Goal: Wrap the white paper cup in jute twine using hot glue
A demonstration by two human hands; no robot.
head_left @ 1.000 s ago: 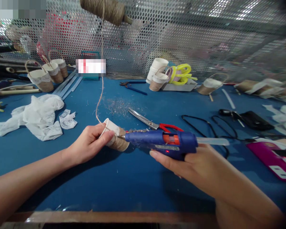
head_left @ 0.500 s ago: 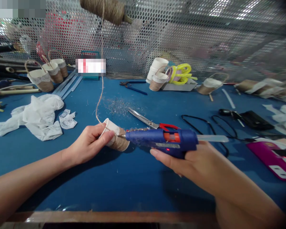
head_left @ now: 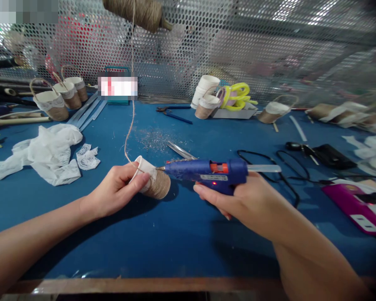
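Observation:
My left hand (head_left: 125,182) grips a paper cup (head_left: 159,184) by its white rim, thumb outside, the cup tilted on its side. Brown twine wraps the cup's lower part. A strand of twine (head_left: 131,125) runs down from the spool (head_left: 134,14) to the fingers and across the rim. In my right hand (head_left: 238,196) is a blue glue gun (head_left: 203,169) with a clear glue stick (head_left: 266,168) out of its back. Its metal nozzle points left, at the cup's side beside the twine; whether it touches, I cannot tell. Scissors (head_left: 180,150) lie partly hidden behind the gun.
Twine-wrapped cups with handles (head_left: 54,104) stand at the back left; white lace (head_left: 47,152) lies before them. Blue-handled pliers (head_left: 175,115), stacked white cups (head_left: 203,90) and yellow tubing (head_left: 238,96) are at the back. A black cable (head_left: 269,161) and a magenta power strip (head_left: 347,209) lie right.
The glue gun has shifted slightly up and left, its nozzle now higher on the cup's side, and covers the scissors' red handles. My left hand and the cup are nearly unmoved.

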